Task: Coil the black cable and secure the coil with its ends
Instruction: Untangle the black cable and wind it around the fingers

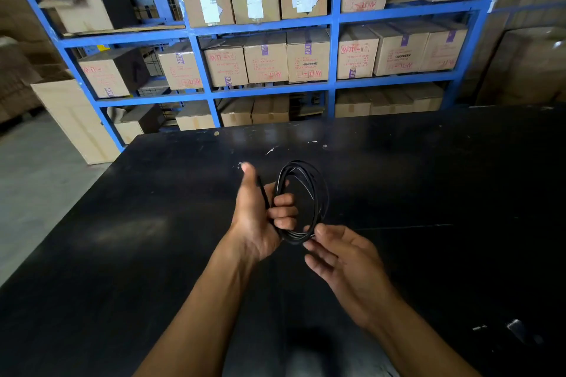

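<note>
The black cable (318, 190) is wound into a coil of several loops, held upright above the black table (153, 223). My left hand (260, 217) grips the coil's left side, fingers curled through the loops, thumb pointing up; a short stretch of cable runs along its palm. My right hand (340, 257) is below and to the right, with thumb and fingertips pinching the bottom of the coil. A thin strand of the cable trails right across the table (407, 226). The cable's ends are hard to make out against the dark top.
A blue shelf rack (333, 24) packed with cardboard boxes stands behind the table's far edge. A tall flat carton (76, 119) leans on the grey floor at the left. Small white scraps (271, 150) lie on the table beyond the coil.
</note>
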{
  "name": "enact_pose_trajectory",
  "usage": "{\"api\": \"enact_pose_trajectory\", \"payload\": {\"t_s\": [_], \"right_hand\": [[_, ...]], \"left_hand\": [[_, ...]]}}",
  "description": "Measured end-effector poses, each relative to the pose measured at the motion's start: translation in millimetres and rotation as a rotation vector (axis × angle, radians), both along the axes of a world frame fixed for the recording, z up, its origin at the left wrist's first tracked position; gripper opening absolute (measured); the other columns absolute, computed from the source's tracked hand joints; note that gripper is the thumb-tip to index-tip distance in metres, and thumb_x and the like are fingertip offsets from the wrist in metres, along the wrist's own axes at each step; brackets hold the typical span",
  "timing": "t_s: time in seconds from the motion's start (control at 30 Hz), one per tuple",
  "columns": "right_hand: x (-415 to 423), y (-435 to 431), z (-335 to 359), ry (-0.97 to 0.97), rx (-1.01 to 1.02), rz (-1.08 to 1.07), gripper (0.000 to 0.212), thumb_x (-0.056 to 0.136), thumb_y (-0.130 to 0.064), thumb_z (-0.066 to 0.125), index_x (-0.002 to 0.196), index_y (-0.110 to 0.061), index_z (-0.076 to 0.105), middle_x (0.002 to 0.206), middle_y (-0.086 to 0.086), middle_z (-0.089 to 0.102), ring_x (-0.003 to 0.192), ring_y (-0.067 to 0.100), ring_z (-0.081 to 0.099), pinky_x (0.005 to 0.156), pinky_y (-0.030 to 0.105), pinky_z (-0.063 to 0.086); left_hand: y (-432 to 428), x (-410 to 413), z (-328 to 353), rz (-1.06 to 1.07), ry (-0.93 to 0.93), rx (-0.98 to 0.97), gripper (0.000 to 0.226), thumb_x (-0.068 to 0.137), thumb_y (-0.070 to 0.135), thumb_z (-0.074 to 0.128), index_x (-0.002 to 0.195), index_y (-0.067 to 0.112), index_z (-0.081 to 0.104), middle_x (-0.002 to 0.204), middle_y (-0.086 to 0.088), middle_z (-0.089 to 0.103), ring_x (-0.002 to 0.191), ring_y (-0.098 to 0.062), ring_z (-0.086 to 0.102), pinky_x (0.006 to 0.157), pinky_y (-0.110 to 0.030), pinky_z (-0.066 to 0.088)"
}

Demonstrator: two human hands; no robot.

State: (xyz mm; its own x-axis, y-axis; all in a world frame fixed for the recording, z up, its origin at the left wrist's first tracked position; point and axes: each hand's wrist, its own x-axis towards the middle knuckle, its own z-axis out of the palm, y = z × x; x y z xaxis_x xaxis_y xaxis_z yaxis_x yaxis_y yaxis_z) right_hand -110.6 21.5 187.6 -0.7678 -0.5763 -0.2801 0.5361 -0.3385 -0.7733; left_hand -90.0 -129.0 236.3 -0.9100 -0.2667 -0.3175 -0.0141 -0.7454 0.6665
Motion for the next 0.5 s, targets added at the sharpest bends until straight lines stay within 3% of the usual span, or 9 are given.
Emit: {"api": "enact_pose_trajectory", "payload": {"t_s": [0.17, 0.3, 0.4, 0.5], "right_hand": [[0.7, 16.6, -9.2, 0.144, 0.161, -0.005, 0.022, 0.071, -0.023, 0.077, 0.089, -0.015, 0.069, 0.082, 0.002, 0.076, 0.080, 0.014, 0.073, 0.065, 0.027, 0.058], [-11.7, 32.3, -10.0, 0.233, 0.249, -0.198, 0.011, 0.082, -0.009, 0.071, 0.088, -0.015, 0.067, 0.084, 0.008, 0.074, 0.076, 0.015, 0.068, 0.064, 0.029, 0.055], [-29.0, 41.4, 2.2, 0.473, 0.265, -0.335, 0.012, 0.083, -0.008, 0.072, 0.087, -0.019, 0.067, 0.085, 0.000, 0.073, 0.080, 0.011, 0.067, 0.067, 0.028, 0.055], [-43.2, 43.4, 15.7, 0.711, 0.264, -0.319, 0.013, 0.082, -0.005, 0.072, 0.091, -0.014, 0.069, 0.092, -0.001, 0.074, 0.085, 0.003, 0.069, 0.075, 0.020, 0.056]], "left_hand": [[8.9, -0.9, -2.6, -0.037, -0.167, -0.365, 0.059, 0.094, 0.069, 0.025, 0.073, 0.017, 0.044, 0.046, 0.007, 0.029, 0.032, -0.005, 0.019, 0.029, -0.014, 0.015], [12.5, 2.3, -6.2, -0.135, -0.231, -0.590, 0.047, 0.102, 0.052, 0.032, 0.069, 0.019, 0.035, 0.045, 0.007, 0.035, 0.034, -0.006, 0.020, 0.031, -0.015, 0.016], [15.2, 3.8, -8.5, -0.218, -0.218, -0.669, 0.038, 0.105, 0.038, 0.033, 0.071, 0.021, 0.036, 0.048, 0.009, 0.034, 0.037, -0.005, 0.019, 0.031, -0.015, 0.016], [21.4, 3.3, -8.8, -0.303, -0.189, -0.716, 0.035, 0.105, 0.030, 0.032, 0.072, 0.021, 0.039, 0.049, 0.010, 0.034, 0.038, -0.005, 0.020, 0.030, -0.016, 0.018]]}}
